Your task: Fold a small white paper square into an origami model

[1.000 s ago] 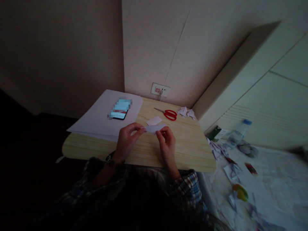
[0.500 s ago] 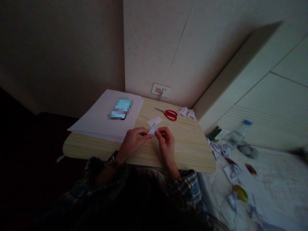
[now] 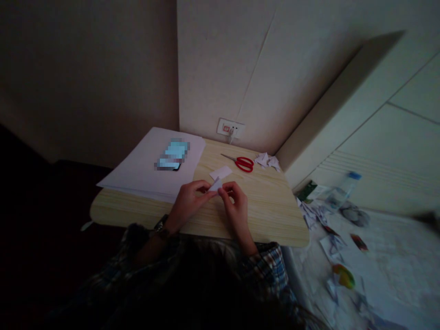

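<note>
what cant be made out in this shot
Head view: what the smartphone displays, masked by pixelation.
Head view: the pinched edges of the folded paper, covered by the left hand and right hand.
Head view: whether the plastic bottle holds anything, too blurred and dim.

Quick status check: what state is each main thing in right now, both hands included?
Left hand: pinching the paper piece
Right hand: pinching the same piece
Paper piece: folded, held between both hands
Paper slip: lying flat
Scissors: lying down, blades together
Phone: screen lit
Large sheets: flat, stacked
Plug: in the socket
Bottle: capped
</note>
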Available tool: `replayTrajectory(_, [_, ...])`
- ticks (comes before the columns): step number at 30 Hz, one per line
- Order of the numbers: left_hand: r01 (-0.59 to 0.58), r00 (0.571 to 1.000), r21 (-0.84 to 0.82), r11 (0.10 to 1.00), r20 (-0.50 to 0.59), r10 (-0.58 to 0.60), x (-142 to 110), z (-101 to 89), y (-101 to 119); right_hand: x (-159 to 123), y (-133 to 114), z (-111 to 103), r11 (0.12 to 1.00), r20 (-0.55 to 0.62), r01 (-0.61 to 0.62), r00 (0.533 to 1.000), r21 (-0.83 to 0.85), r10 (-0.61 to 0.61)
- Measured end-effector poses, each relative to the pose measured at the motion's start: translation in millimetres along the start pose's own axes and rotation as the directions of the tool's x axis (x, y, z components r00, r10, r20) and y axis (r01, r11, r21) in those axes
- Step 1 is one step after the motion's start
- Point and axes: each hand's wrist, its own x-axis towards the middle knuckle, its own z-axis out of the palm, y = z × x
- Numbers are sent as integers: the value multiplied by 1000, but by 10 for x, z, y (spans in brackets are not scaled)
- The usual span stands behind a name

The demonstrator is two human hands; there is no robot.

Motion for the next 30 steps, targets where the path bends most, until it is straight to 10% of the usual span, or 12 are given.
replayTrajectory(5, [9, 992, 1, 1000, 126, -9, -5, 31, -2, -6, -14, -15, 1000, -33, 19, 999, -10, -20])
replayTrajectory(20, [136, 975, -391, 910, -110, -193, 1, -24, 61, 2, -3, -9, 999, 16, -27, 1000, 18, 27])
replayTrajectory(30, [75, 997, -401, 913, 20, -73, 14, -2, 27, -3, 5, -34, 993, -61, -91, 994, 82, 96])
